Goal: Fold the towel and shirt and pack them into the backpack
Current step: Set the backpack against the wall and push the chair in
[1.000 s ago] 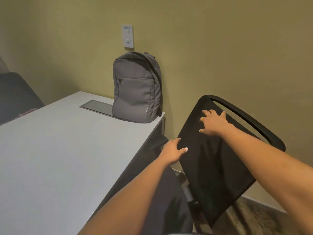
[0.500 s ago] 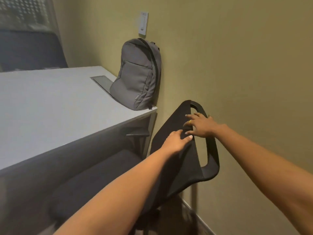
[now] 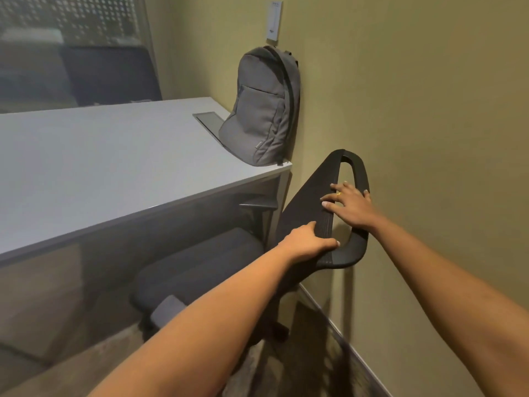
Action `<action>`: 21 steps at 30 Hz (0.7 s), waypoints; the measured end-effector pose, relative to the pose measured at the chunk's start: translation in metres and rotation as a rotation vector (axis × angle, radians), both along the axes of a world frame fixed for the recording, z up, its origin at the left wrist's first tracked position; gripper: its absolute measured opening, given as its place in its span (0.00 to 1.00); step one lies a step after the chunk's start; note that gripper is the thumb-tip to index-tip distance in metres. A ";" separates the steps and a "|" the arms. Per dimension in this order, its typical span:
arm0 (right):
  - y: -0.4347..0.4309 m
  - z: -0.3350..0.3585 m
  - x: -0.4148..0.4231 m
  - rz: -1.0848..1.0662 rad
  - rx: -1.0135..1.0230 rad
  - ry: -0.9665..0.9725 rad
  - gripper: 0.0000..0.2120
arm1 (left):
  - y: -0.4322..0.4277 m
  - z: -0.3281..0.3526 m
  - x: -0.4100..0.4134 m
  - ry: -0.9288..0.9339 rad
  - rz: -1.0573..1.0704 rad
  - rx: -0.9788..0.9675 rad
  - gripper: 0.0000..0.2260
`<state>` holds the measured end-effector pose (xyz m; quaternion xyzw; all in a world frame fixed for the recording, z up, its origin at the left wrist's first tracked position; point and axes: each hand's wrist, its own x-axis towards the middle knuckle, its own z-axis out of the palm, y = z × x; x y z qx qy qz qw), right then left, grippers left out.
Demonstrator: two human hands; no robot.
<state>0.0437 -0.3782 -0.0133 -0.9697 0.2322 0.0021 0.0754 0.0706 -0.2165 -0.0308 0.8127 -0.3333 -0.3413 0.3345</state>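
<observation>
Grey backpack on desk, well beyond hands: left hand grips chair back, right hand flat.

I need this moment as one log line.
left hand: grips chair back | right hand: rests flat on chair back | backpack: upright on desk, against wall

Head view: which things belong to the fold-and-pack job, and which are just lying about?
Job: backpack, upright at the table corner against the wall; no towel or shirt in view.
Just there: chair, left hand gripping its back, right hand flat on it; table; wall plate.
</observation>
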 end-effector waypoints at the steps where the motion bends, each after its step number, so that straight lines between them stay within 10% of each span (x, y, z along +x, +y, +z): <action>1: 0.003 -0.001 -0.001 -0.005 -0.003 -0.004 0.18 | 0.003 0.000 0.000 0.024 -0.004 0.010 0.33; 12: 0.054 -0.007 -0.016 -0.074 -0.090 0.038 0.26 | 0.053 0.036 0.003 0.115 -0.104 0.196 0.30; 21: 0.013 0.021 -0.033 0.548 0.030 0.070 0.24 | 0.085 0.065 0.009 0.103 -0.119 0.523 0.26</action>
